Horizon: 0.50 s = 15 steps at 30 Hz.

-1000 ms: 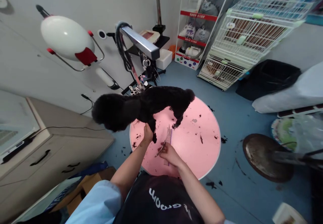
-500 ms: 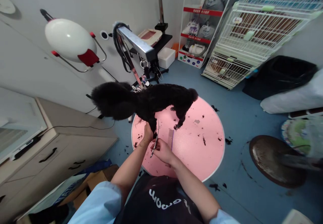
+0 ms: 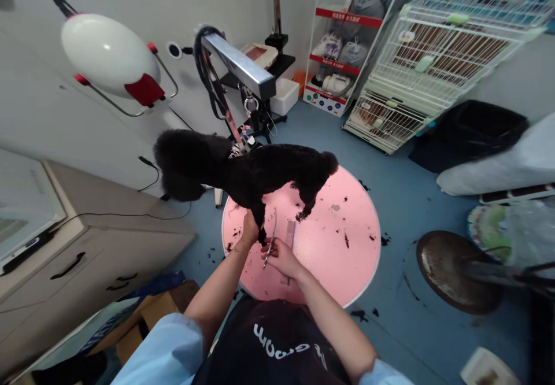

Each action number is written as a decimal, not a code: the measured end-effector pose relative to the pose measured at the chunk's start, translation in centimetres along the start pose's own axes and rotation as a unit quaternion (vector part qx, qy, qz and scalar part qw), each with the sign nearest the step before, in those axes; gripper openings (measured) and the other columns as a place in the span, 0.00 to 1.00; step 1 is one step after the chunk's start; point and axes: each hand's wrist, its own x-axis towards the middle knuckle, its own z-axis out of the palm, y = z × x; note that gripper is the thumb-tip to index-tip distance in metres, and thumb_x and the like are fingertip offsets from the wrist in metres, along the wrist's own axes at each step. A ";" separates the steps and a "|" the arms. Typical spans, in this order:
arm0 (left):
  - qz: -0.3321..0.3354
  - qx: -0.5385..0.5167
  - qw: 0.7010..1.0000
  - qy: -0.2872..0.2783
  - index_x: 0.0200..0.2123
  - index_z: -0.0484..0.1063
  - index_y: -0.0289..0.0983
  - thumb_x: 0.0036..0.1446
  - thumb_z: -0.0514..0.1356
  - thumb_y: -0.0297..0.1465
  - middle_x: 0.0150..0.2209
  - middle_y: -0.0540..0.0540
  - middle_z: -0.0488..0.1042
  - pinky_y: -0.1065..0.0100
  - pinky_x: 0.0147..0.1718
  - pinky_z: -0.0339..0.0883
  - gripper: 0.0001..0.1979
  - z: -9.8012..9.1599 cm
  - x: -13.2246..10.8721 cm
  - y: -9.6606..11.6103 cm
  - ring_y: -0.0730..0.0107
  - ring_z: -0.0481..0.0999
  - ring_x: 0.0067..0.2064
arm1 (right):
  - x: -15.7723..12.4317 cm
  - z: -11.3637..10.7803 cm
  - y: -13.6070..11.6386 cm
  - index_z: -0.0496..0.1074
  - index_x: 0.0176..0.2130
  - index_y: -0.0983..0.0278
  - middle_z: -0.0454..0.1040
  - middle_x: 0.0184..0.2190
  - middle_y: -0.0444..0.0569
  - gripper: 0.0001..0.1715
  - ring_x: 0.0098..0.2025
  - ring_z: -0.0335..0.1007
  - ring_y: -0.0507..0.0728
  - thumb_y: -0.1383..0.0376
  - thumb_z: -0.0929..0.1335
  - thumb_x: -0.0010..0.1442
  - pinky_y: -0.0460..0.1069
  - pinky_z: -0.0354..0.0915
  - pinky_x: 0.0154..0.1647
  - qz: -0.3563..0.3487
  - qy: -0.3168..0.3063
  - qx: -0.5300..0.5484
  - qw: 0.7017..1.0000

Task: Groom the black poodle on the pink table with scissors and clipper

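Note:
A black curly-coated dog (image 3: 277, 168) stands on the round pink table (image 3: 342, 258), its head to the left. My left hand (image 3: 249, 229) is closed around the lower part of its near front leg. Close beside it, my right hand (image 3: 280, 256) holds silver scissors (image 3: 272, 243), their blades pointing up and away from me, just right of that leg and apart from it. A comb with a purplish edge (image 3: 292, 234) lies on the table beyond my right hand. Dark hair clippings (image 3: 346, 239) are scattered over the pink surface.
A metal grooming arm (image 3: 238, 64) rises behind the dog. A white and red dryer head (image 3: 110, 55) hangs at the left, above a cabinet (image 3: 87, 258). Wire cages (image 3: 437, 55) and a shelf (image 3: 333, 61) stand at the back. A round metal base (image 3: 455, 269) is right of the table.
The scissors have moved slightly right, off the front leg, and their blades now stand clear of the fur. The dog's head has shifted a little. My left hand keeps its hold.

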 end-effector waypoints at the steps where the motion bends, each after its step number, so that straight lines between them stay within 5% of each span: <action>1: 0.001 -0.005 1.000 -0.011 0.21 0.59 0.38 0.60 0.39 0.55 0.16 0.50 0.61 0.71 0.17 0.53 0.29 -0.1 0.0 0.0 0.75 0.58 0.17 | 0.0 -1.2 0.6 0.67 0.45 0.63 0.74 0.35 0.45 0.26 0.35 0.73 0.53 0.69 0.71 0.44 0.48 0.69 0.34 0.017 0.012 0.016 1.000; 5: -0.004 -0.007 1.000 -0.018 0.19 0.58 0.39 0.61 0.39 0.53 0.15 0.50 0.59 0.71 0.15 0.52 0.29 -0.6 0.2 -0.2 0.74 0.57 0.16 | -0.7 -6.7 2.8 0.69 0.33 0.65 0.67 0.20 0.38 0.13 0.20 0.64 0.48 0.60 0.71 0.48 0.43 0.59 0.21 0.072 0.114 -0.021 0.991; 7: 0.001 0.011 1.000 -0.001 0.19 0.57 0.39 0.61 0.41 0.53 0.15 0.50 0.58 0.70 0.16 0.51 0.28 -0.9 0.3 -0.2 0.74 0.57 0.17 | -1.0 -9.1 3.4 0.66 0.25 0.65 0.62 0.15 0.36 0.14 0.16 0.57 0.46 0.57 0.71 0.48 0.42 0.54 0.17 0.089 0.147 -0.054 0.984; 11: 0.021 0.051 0.997 0.047 0.18 0.53 0.40 0.61 0.45 0.49 0.17 0.50 0.55 0.69 0.18 0.48 0.25 -1.4 0.3 -0.1 0.73 0.55 0.20 | -1.0 -11.4 3.4 0.62 0.20 0.63 0.62 0.11 0.37 0.17 0.14 0.57 0.47 0.59 0.70 0.50 0.42 0.53 0.16 0.144 0.127 -0.090 0.977; 15: 0.010 0.037 0.997 0.066 0.19 0.52 0.40 0.60 0.50 0.45 0.18 0.51 0.52 0.68 0.21 0.46 0.22 -1.8 0.1 -0.1 0.73 0.53 0.22 | -0.6 -11.5 1.5 0.69 0.31 0.65 0.71 0.16 0.42 0.10 0.16 0.65 0.50 0.60 0.69 0.52 0.44 0.61 0.19 0.223 0.057 -0.098 0.968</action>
